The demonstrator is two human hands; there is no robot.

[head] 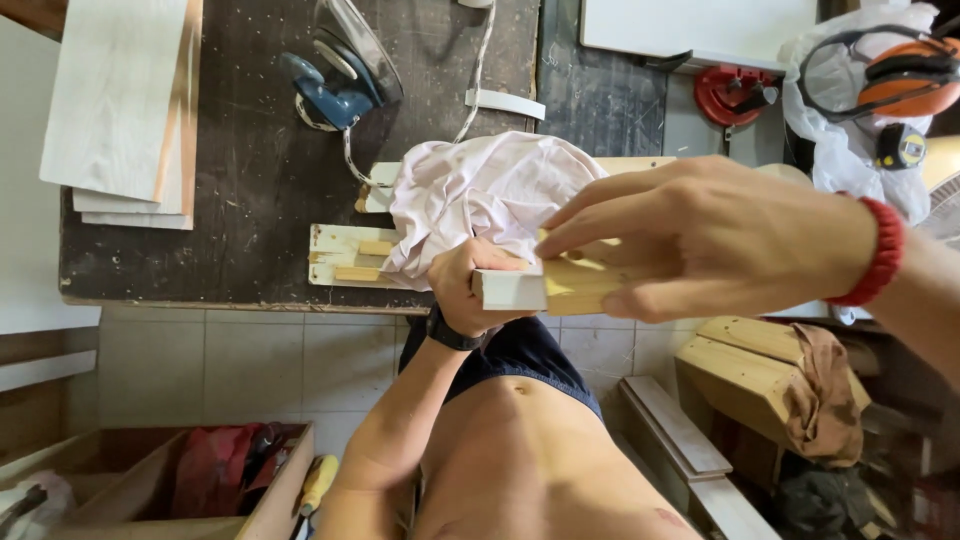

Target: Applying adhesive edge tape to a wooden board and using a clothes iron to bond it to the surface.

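1. Two containers near left: a wooden box (270, 505) with red cloth (210, 465) inside, and a yellow-handled tool (318, 483) just beside it.
2. Far left: stacked pale boards (125, 105) on the dark workbench (250, 200); a blue iron (335, 80) sits further right.
3. Centre: left hand (470, 285) grasps the wood block (535, 288) at its white end, against a pink cloth (480, 195).
4. Right: right hand (700, 235) pinches the same block from above.

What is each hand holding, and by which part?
Both hold one wood block: left hand wraps its white end, with a cloth; right hand pinches its top and underside.
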